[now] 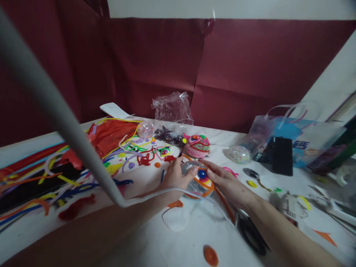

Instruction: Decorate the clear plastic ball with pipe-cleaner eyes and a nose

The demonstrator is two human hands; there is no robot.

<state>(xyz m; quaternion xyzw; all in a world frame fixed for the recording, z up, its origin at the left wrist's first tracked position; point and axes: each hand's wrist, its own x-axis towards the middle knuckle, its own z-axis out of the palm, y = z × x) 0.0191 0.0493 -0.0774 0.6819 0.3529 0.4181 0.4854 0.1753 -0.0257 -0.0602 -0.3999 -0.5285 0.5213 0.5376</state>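
Between my two hands is a clear, round craft ball [194,188] with orange strips and a blue-and-yellow eye shape on it. My left hand [175,174] grips its left side, with the thumb lying over the top. On the right side, the fingers of my right hand [226,181] press near the blue eye. Just behind stands a pink ball [197,147] wrapped in fuzzy strips, with an orange-and-blue eye. Scissors [251,234] with black handles lie partly under my right forearm. An orange oval piece [210,256] lies at the front.
A grey bar [61,107] slants across the left foreground, and a white cord crosses by my wrists. Fuzzy craft stems [50,178] cover the left side. A confetti-filled clear ball [239,154], a black box-like object [282,155] and a plastic bag [257,129] stand right.
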